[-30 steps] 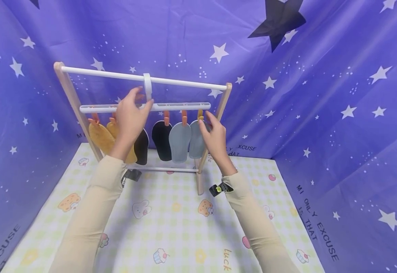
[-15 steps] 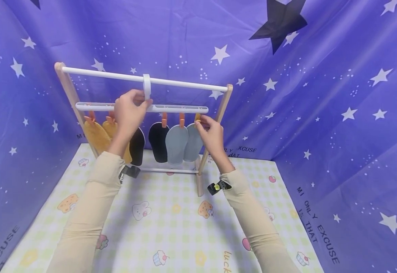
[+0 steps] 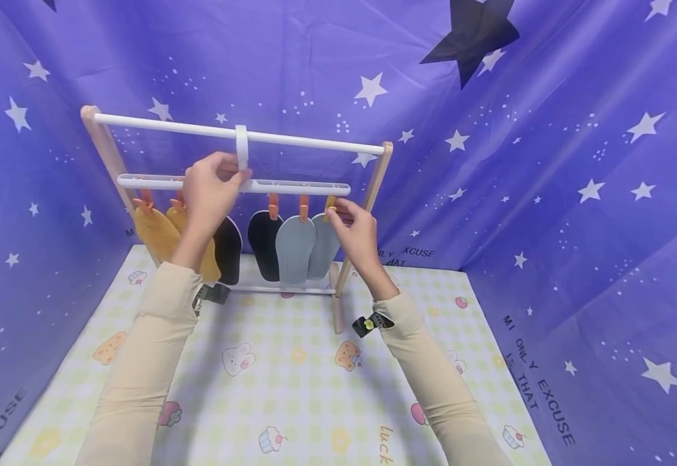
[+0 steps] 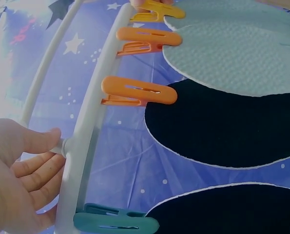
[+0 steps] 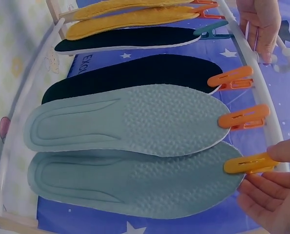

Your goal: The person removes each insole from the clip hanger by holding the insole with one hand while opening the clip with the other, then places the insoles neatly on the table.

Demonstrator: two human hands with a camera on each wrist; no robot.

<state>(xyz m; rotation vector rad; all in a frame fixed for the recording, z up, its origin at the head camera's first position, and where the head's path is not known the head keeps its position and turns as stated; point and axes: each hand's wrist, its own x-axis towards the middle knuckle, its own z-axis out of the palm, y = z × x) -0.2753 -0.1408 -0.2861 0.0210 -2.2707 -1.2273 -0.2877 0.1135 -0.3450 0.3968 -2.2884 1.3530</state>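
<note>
Right wrist view's the clearest from where I'm standing: R hand [image 5: 276,197] has thumb + fingers pinching the yellow clip [image 5: 249,163], which bites the end of a grey insole [image 5: 140,187] hanging below those fingertips. 2nd grey insole [image 5: 130,119] overlaps it, just left of the R fingers, on its own orange clip [image 5: 244,117]. L hand [image 3: 210,194] is pinching the base of the white hook [image 3: 241,145] btw, thumb on the stem; the hook goes up from those fingertips and over the rack's top rail [image 3: 309,140]. White hanger bar [image 3: 298,188] runs right by both hands' fingers. Black insole [image 3: 264,246] hangs lower down, between the L and R fingers, w/ mustard insoles [image 3: 155,233] off left of the L fingers
</note>
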